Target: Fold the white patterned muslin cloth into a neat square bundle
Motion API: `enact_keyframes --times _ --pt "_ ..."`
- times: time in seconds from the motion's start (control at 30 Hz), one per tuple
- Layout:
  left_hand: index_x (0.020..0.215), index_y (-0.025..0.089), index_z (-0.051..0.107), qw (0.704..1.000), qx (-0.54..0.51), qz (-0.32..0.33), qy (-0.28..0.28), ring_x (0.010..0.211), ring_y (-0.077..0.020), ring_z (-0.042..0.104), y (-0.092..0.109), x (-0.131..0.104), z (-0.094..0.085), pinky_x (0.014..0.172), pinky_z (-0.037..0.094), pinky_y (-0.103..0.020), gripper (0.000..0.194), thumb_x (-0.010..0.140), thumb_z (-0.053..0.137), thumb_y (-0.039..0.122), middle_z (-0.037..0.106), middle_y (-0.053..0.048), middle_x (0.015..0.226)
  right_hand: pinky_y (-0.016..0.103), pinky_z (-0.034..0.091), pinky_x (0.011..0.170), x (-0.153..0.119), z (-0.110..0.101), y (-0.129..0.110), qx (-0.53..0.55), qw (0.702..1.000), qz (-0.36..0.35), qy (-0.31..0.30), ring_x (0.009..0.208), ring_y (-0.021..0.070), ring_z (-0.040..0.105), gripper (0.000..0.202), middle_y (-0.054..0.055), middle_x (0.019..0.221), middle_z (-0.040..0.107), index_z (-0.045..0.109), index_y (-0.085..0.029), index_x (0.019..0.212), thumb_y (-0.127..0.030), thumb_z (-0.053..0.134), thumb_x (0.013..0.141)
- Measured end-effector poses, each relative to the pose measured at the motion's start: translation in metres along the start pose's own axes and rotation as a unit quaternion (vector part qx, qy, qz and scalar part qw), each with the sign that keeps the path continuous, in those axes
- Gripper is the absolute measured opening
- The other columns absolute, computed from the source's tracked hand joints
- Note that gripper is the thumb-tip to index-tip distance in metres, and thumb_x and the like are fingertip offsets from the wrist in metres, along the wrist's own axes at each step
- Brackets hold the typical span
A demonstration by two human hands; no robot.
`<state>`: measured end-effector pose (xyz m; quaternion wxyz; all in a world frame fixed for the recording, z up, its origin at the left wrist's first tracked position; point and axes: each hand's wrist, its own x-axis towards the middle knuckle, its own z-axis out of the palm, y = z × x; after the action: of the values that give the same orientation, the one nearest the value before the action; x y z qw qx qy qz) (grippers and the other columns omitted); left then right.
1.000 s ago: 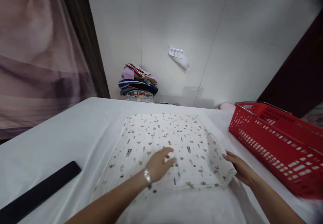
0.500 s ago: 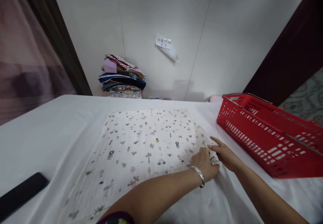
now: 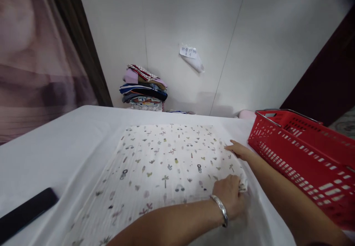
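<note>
A thin white cloth (image 3: 172, 164) printed with small palms, rainbows and leaves lies spread over the white-covered table. My left hand (image 3: 227, 194), with a silver bangle on its wrist, is closed on the cloth's near right corner. A gathered bit of fabric pokes out past its knuckles. Farther up the same right edge, my right hand (image 3: 239, 151) rests with fingers stretched out, their tips touching the cloth. The right hand's lower fingers are partly hidden.
Right of the cloth stands a red plastic basket (image 3: 299, 164) with metal handles. A dark phone-like slab (image 3: 27, 211) lies at the left on the table (image 3: 74, 146). Behind the far edge is a stack of folded clothes (image 3: 144, 89) against a wall with a paper note (image 3: 190, 52).
My right hand has moved away from my left, up along the cloth's right edge. That edge, folded over before, now lies flatter. The view has shifted slightly left.
</note>
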<state>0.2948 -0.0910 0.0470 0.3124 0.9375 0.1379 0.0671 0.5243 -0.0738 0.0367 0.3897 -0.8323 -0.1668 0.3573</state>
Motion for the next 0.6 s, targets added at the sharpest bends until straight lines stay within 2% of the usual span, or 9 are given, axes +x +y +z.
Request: enact_keyframes --times 0.17,0.3,0.47,0.6 --pt "0.097 0.018 0.049 1.0 -0.016 0.009 -0.001 0.085 -0.0221 0.056 -0.007 -0.003 0.007 0.068 0.043 -0.033 0.027 0.072 0.044 0.025 0.059 -0.007 0.099 0.028 0.049 0.061 0.052 0.018 -0.028 -0.007 0.999 -0.019 0.032 0.073 0.0192 0.062 0.103 0.014 0.109 0.06 0.015 -0.017 0.141 -0.022 0.074 0.057" --pt "0.096 0.018 0.052 0.999 -0.039 0.02 -0.009 0.083 -0.0229 0.059 -0.014 -0.001 0.009 0.066 0.045 -0.033 0.029 0.068 0.046 0.024 0.061 -0.008 0.097 0.028 0.05 0.06 0.076 0.028 -0.042 -0.004 0.998 -0.024 0.054 0.081 0.0222 0.062 0.106 0.019 0.116 0.056 0.019 -0.014 0.14 -0.025 0.077 0.052" --pt "0.094 0.019 0.058 0.994 -0.106 0.004 -0.027 0.087 -0.0259 0.061 -0.02 -0.001 0.006 0.067 0.048 -0.033 0.03 0.066 0.054 0.027 0.064 -0.009 0.098 0.029 0.05 0.055 0.084 0.028 -0.062 0.001 0.998 -0.039 0.044 0.079 0.0227 0.063 0.102 0.023 0.124 0.048 0.016 -0.012 0.141 -0.026 0.073 0.058" --pt "0.094 0.022 0.06 0.985 -0.173 -0.013 0.002 0.089 -0.0232 0.06 -0.024 -0.011 -0.005 0.071 0.047 -0.029 0.028 0.067 0.058 0.029 0.065 -0.005 0.096 0.03 0.051 0.056 0.08 0.032 -0.09 0.008 0.998 -0.062 0.02 0.075 0.0218 0.063 0.098 0.023 0.124 0.049 0.015 -0.015 0.141 -0.022 0.07 0.061"
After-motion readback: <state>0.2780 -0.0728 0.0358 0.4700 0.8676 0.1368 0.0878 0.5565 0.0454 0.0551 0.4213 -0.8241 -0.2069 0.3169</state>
